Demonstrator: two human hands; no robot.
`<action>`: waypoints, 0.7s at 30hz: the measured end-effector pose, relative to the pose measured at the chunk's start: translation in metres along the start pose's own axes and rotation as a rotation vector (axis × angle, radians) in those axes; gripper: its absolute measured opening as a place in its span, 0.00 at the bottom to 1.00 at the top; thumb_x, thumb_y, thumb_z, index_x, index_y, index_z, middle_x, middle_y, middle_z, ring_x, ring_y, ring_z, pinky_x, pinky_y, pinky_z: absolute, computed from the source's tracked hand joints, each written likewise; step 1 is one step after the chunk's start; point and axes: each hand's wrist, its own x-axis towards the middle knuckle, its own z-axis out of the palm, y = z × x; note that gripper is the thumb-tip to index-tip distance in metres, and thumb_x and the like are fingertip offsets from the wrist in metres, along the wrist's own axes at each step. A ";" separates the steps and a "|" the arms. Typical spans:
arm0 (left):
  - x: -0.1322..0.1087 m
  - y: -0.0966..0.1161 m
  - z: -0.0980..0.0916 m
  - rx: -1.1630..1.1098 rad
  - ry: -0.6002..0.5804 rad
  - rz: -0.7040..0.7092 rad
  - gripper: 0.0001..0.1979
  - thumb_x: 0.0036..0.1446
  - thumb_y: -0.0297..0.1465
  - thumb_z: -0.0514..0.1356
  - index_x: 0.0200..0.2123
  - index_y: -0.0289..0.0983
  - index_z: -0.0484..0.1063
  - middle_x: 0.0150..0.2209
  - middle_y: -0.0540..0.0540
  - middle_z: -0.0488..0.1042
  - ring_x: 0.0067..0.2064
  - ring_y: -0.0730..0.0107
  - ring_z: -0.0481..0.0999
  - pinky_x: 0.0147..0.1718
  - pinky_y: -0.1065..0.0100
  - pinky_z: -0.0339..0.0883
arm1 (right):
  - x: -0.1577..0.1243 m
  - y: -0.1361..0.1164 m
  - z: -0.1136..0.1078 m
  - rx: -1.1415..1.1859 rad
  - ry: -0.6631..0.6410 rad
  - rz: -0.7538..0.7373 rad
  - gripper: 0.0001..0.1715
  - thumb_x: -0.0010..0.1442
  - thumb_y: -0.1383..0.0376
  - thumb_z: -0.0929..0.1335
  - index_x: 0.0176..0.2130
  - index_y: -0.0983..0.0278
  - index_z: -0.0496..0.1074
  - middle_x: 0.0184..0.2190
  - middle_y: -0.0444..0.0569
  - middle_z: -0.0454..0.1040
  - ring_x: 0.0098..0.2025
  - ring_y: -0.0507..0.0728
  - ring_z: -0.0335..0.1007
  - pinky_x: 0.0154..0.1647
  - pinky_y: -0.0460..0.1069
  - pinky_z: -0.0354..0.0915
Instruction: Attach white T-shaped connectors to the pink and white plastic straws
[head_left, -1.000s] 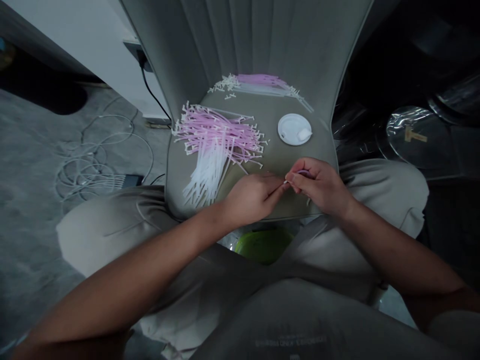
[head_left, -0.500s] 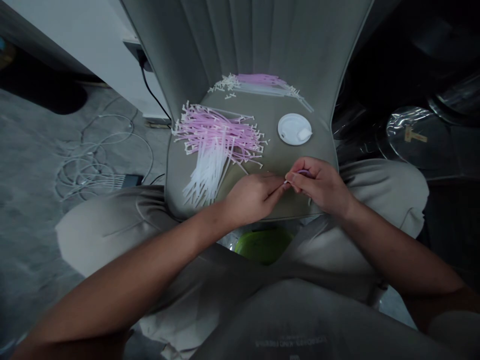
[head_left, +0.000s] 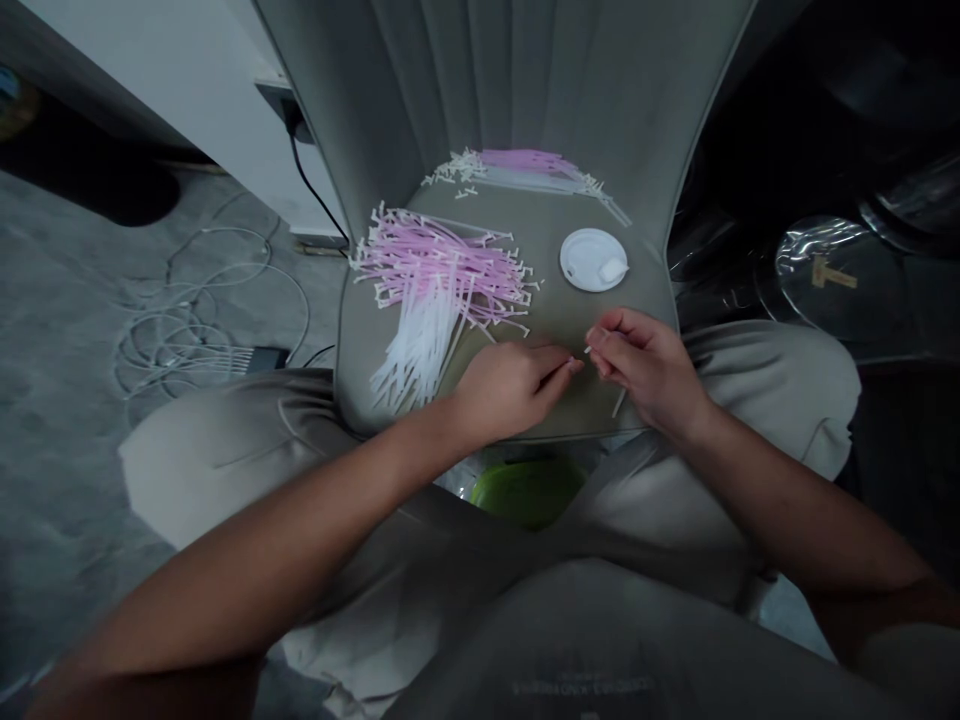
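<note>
Pale tube (head_left: 619,403), mostly hidden, hands (head_left: 649,372) nearly touching

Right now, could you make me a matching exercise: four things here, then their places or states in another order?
1. round white plastic lid
2. large heap of thin pink and white plastic strips
3. tangled thin pale cables
4. bare right hand

A. on the grey floor
B. pinching a small white piece
C. lying on the grey seat's left side
D. lying on that seat's right side

Pairs: 1-D; 2-C; 3-A; 4-B
</note>
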 end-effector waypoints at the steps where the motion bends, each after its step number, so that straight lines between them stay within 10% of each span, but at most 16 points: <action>1: 0.000 0.000 -0.001 0.002 0.009 0.000 0.19 0.68 0.36 0.48 0.34 0.36 0.75 0.28 0.47 0.73 0.31 0.69 0.72 0.30 0.66 0.60 | 0.000 -0.001 0.001 -0.004 0.005 0.007 0.23 0.49 0.50 0.76 0.28 0.63 0.67 0.18 0.38 0.64 0.21 0.45 0.55 0.21 0.43 0.51; 9: 0.003 -0.002 -0.004 -0.225 0.310 -0.073 0.19 0.67 0.38 0.51 0.30 0.36 0.75 0.30 0.46 0.69 0.35 0.71 0.70 0.36 0.67 0.63 | 0.000 -0.005 0.002 -0.009 0.007 0.081 0.22 0.48 0.50 0.75 0.31 0.63 0.69 0.19 0.38 0.62 0.20 0.46 0.53 0.19 0.43 0.47; 21: 0.011 0.007 -0.018 -0.758 0.353 -0.427 0.14 0.62 0.38 0.57 0.32 0.34 0.78 0.26 0.49 0.76 0.27 0.75 0.70 0.28 0.72 0.65 | 0.000 -0.002 -0.001 -0.177 -0.121 0.078 0.15 0.53 0.56 0.72 0.36 0.64 0.74 0.21 0.38 0.63 0.22 0.47 0.54 0.21 0.45 0.49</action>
